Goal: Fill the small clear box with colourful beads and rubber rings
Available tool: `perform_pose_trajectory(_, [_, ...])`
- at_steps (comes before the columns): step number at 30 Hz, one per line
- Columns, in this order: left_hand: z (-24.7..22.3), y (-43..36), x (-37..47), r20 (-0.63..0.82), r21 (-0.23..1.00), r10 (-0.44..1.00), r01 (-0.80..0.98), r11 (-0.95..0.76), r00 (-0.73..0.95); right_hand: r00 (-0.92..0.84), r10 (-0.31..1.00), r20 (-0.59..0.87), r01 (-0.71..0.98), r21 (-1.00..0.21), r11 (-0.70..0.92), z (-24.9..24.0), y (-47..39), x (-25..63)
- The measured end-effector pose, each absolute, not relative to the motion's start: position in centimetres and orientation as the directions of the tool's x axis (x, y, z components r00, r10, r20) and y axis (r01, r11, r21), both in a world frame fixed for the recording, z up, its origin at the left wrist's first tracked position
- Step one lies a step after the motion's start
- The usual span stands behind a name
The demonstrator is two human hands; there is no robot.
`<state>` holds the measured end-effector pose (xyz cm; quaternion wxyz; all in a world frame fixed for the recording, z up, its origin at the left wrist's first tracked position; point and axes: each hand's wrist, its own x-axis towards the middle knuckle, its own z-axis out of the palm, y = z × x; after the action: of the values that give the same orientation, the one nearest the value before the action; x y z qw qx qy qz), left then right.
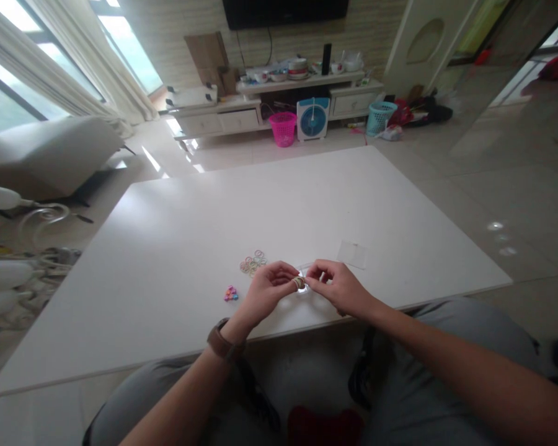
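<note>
Close to the table's near edge, my left hand (273,286) is closed, with a few small ring-shaped bands (299,282) at its thumb and fingertips. My right hand (338,286) meets it from the right, its thumb and forefinger pinched together by the bands; what they grip is too small to make out. A shiny clear piece (302,290) shows under the fingertips, mostly hidden. Left of the hands lies a loose pile of pale and reddish bands (253,264). Nearer me sits a small cluster of bright pink, orange and blue pieces (230,293).
A flat transparent square (352,254) lies behind my right hand on the white table (242,210). Beyond the table stand a pink basket (283,129), a blue and white box fan (313,119) and a light blue basket (380,119). My knees are under the near edge.
</note>
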<state>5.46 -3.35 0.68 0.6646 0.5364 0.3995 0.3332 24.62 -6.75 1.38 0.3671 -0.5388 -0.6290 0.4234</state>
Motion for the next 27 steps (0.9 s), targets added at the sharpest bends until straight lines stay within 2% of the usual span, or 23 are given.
perform_pose_trajectory(12, [0.12,-3.48,5.53,-0.191,0.975,0.885,-0.026,0.222,0.425,-0.167,0.985,-0.038,0.319,-0.947,0.018,1.5,-6.84,24.58])
perform_pose_trajectory(19, [0.11,-3.61,5.84,-0.138,0.99,0.906,0.021,0.142,0.399,-0.183,0.983,-0.032,0.253,-0.967,0.015,0.9,-7.36,24.09])
perform_pose_trajectory(27, [0.28,-3.58,5.83,-0.133,0.986,0.896,-0.035,0.163,0.423,-0.156,0.982,0.105,0.247,-0.958,0.142,1.16,-7.44,24.05])
